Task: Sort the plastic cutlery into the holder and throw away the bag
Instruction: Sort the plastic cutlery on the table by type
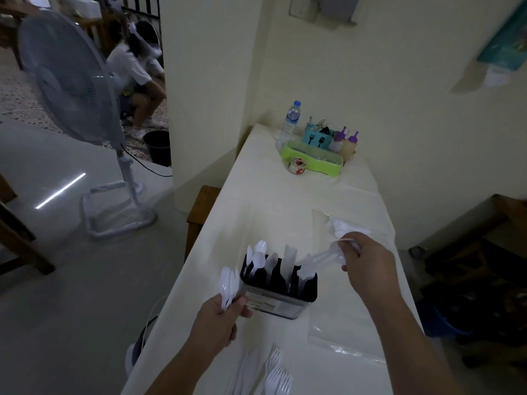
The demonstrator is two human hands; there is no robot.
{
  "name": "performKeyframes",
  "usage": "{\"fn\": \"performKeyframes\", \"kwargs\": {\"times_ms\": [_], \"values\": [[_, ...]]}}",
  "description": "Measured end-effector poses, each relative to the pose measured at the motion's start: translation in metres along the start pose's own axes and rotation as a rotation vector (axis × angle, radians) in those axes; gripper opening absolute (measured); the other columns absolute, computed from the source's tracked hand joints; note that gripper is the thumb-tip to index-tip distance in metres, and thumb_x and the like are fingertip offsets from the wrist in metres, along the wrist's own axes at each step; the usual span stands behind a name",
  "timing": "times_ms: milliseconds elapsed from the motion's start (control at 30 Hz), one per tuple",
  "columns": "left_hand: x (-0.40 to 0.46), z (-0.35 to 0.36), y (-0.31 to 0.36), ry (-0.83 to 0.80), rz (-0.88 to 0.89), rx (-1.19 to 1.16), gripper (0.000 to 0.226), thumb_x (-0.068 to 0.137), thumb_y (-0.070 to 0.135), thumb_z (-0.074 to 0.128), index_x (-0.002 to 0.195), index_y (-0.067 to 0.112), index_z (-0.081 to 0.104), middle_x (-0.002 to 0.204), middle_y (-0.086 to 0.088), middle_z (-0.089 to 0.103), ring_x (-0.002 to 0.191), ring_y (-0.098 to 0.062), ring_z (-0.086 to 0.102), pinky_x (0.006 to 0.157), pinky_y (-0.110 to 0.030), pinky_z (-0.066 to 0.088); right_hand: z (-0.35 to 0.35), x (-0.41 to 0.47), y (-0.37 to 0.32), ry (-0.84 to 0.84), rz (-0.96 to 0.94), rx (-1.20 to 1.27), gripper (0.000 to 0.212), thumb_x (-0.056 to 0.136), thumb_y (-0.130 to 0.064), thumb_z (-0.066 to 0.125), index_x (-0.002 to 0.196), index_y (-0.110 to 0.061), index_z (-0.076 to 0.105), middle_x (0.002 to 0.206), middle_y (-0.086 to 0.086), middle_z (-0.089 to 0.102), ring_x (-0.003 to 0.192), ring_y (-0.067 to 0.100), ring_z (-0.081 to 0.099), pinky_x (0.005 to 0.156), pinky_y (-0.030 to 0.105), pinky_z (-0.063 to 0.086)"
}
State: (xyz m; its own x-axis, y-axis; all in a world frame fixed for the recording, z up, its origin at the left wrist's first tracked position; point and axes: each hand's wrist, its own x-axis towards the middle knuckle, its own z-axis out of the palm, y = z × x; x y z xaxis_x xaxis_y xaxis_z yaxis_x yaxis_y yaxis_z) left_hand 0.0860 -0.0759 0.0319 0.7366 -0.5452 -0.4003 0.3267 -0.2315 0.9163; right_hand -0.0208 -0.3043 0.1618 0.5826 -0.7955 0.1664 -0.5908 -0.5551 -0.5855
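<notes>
A black metal cutlery holder [281, 298] stands on the white table [285, 203], with white spoons and knives upright in its compartments. My left hand [221, 319] grips a bunch of white plastic spoons [229, 283] just left of the holder. My right hand [366, 265] holds white plastic cutlery [323, 256], blurred, angled down toward the holder's right compartment. An empty clear bag [343, 342] lies flat right of the holder. Another clear bag with cutlery [342, 223] lies beyond my right hand. Loose white forks [278, 374] and knives [246, 369] lie at the near edge.
At the table's far end stand a green tray [310, 162], a small cup, a water bottle [289, 122], sauce bottles and a blue utensil box. A standing fan [71, 81] and a black bucket [158, 146] are on the floor at left, where a person crouches.
</notes>
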Motion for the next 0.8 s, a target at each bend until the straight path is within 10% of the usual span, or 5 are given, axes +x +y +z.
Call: {"fn": "performKeyframes", "kwargs": {"times_ms": [367,500,800], "values": [[0.004,-0.001,-0.008,-0.005,-0.019,-0.010,0.015,0.097,0.023,0.056,0.100,0.014,0.069,0.082,-0.002,0.076,0.037,-0.011,0.043,0.038,-0.021,0.033,0.013,-0.004,-0.001,-0.071,-0.016,0.000,0.013,0.095,-0.020,0.056,0.090,-0.021,0.068,0.072,0.002,0.071,0.063,0.019,0.068,0.068,0.033,0.052],[0.004,-0.004,-0.009,-0.003,-0.024,-0.012,0.016,0.097,0.024,0.056,0.100,0.013,0.069,0.083,-0.003,0.075,0.037,-0.011,0.042,0.038,-0.021,0.033,0.014,-0.004,-0.002,-0.074,-0.004,0.043,0.013,0.095,-0.018,0.057,0.089,-0.022,0.067,0.074,-0.007,0.069,0.051,0.006,0.066,0.053,0.010,0.043],[0.002,-0.007,-0.008,0.015,-0.022,-0.026,0.017,0.097,0.024,0.057,0.100,0.010,0.067,0.082,-0.004,0.075,0.040,-0.012,0.042,0.038,-0.022,0.033,0.051,-0.009,-0.031,-0.131,-0.142,0.070,0.013,0.096,-0.019,0.056,0.092,-0.021,0.068,0.074,0.001,0.070,0.063,0.018,0.066,0.067,0.028,0.051]]}}
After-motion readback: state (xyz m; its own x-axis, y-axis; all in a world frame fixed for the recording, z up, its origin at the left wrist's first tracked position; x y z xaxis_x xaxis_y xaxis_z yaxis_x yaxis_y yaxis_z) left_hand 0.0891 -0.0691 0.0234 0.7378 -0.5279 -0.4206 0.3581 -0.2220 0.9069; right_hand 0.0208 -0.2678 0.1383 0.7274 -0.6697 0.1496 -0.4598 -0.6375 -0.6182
